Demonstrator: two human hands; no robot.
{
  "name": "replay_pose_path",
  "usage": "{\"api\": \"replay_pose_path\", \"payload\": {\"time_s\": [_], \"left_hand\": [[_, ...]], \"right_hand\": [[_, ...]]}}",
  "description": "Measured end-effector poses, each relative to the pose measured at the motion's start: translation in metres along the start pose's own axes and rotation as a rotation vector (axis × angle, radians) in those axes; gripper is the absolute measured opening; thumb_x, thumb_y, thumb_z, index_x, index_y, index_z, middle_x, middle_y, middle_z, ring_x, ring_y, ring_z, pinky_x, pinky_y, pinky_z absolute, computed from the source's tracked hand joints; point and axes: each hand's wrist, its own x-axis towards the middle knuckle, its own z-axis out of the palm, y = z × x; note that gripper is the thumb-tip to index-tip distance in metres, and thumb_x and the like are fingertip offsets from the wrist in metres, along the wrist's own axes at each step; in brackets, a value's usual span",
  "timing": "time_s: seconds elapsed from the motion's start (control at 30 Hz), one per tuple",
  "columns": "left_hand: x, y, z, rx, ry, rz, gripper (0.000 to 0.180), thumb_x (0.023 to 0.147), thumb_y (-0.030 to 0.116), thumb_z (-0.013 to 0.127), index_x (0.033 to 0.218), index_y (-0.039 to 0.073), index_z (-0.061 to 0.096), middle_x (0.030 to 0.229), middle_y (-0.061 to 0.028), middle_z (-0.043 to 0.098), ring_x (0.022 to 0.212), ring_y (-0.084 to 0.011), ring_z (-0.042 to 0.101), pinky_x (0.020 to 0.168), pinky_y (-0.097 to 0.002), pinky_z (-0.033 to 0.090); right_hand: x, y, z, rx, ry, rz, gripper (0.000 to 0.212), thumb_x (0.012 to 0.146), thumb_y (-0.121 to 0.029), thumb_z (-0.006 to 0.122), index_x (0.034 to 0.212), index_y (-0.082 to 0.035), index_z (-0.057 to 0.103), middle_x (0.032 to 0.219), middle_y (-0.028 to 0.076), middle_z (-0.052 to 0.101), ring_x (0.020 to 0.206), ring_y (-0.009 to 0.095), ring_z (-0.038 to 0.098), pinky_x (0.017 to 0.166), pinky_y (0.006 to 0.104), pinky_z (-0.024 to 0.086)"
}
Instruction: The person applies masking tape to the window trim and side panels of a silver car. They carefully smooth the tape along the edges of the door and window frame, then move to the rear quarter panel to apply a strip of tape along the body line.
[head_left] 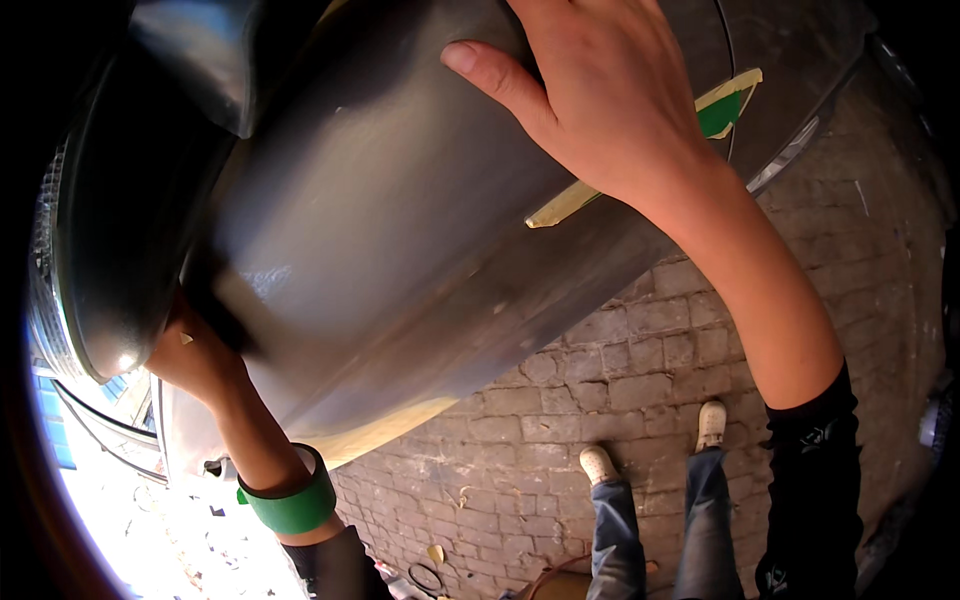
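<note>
A dull grey car door panel (400,200) fills the middle of the head view. My right hand (610,90) reaches across its upper part, thumb spread away from the palm, holding nothing that shows; the other fingertips run past the top edge. A strip of yellowish masking tape (563,205) passes beneath that wrist, and a green tape patch (718,115) with yellowish edging sits to its right. At the left, my left hand (195,350) is at the dark side mirror (140,220), its fingers hidden. Around my left forearm hangs a roll of green tape (295,505).
Brick paving (560,400) lies below the car, with my feet in light shoes (598,465) on it. Yellowish masking (390,430) lines the panel's lower edge. Several small things, including a dark ring (425,577), lie at the bottom. Bright glare covers the lower left.
</note>
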Motion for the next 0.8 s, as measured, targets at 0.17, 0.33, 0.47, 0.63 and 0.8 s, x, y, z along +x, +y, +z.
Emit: {"api": "replay_pose_path", "payload": {"time_s": [0.17, 0.33, 0.47, 0.63, 0.8], "left_hand": [[0.001, 0.0, 0.003, -0.045, 0.054, 0.004, 0.027, 0.095, 0.008, 0.067, 0.117, -0.008, 0.07, 0.116, -0.0176, 0.075, 0.103, -0.0277, 0.069, 0.099, -0.0383, 0.048], [-0.002, -0.004, 0.002, -0.043, 0.007, -0.043, 0.027, 0.095, 0.007, 0.068, 0.116, -0.009, 0.069, 0.116, -0.0178, 0.074, 0.105, -0.0271, 0.068, 0.1, -0.0383, 0.047], [-0.002, -0.011, 0.004, -0.025, 0.028, 0.028, 0.027, 0.096, 0.01, 0.068, 0.116, -0.008, 0.07, 0.114, -0.018, 0.075, 0.104, -0.0276, 0.069, 0.099, -0.0388, 0.048], [-0.006, -0.015, 0.003, 0.043, 0.019, 0.015, 0.03, 0.097, 0.016, 0.068, 0.118, -0.006, 0.069, 0.115, -0.0173, 0.075, 0.105, -0.0286, 0.069, 0.098, -0.039, 0.048], [-0.009, -0.011, 0.004, 0.036, 0.029, -0.074, 0.031, 0.097, 0.015, 0.068, 0.12, -0.005, 0.068, 0.117, -0.0163, 0.074, 0.107, -0.0283, 0.069, 0.099, -0.039, 0.048]], "right_hand": [[0.011, 0.012, -0.006, 0.184, 0.054, 0.027, 0.044, 0.095, -0.026, 0.068, 0.121, 0.01, 0.061, 0.12, 0.024, 0.061, 0.114, 0.041, 0.061, 0.101, 0.0492, 0.049], [0.024, 0.02, -0.018, 0.023, 0.088, 0.014, 0.024, 0.09, -0.018, 0.072, 0.1, 0.003, 0.07, 0.099, 0.02, 0.069, 0.093, 0.038, 0.066, 0.092, 0.0451, 0.052], [0.044, 0.027, -0.018, -0.043, 0.1, -0.051, 0.024, 0.084, -0.021, 0.076, 0.071, -0.004, 0.067, 0.072, 0.012, 0.065, 0.075, 0.034, 0.065, 0.081, 0.0434, 0.052], [0.061, 0.041, -0.017, -0.164, 0.135, -0.318, 0.023, 0.08, -0.024, 0.078, 0.067, -0.009, 0.066, 0.066, 0.008, 0.061, 0.066, 0.03, 0.063, 0.064, 0.0411, 0.049], [0.07, 0.041, -0.003, -0.076, 0.187, -0.382, 0.02, 0.075, -0.025, 0.082, 0.068, -0.015, 0.066, 0.062, 0.005, 0.061, 0.056, 0.03, 0.059, 0.052, 0.0404, 0.046]]}}
